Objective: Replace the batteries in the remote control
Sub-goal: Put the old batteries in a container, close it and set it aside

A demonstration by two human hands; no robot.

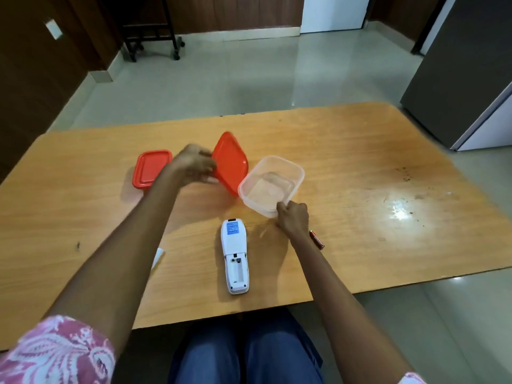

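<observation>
A white remote control point(235, 256) lies face down on the wooden table point(360, 173), its battery bay open and holding no cells. My left hand point(194, 164) grips a red lid point(231, 162), tilted up on edge. My right hand point(293, 217) pinches the near rim of a clear plastic container point(273, 184) that looks to hold nothing. A red battery point(317, 238) lies just right of my right wrist. A small white piece point(158, 258), perhaps the battery cover, shows from under my left forearm.
A second container with a red lid point(151, 169) sits to the left, partly behind my left arm. The table's near edge is close to my lap. A grey cabinet point(465, 73) stands at the right, a dark wheeled stand point(151, 37) at the back.
</observation>
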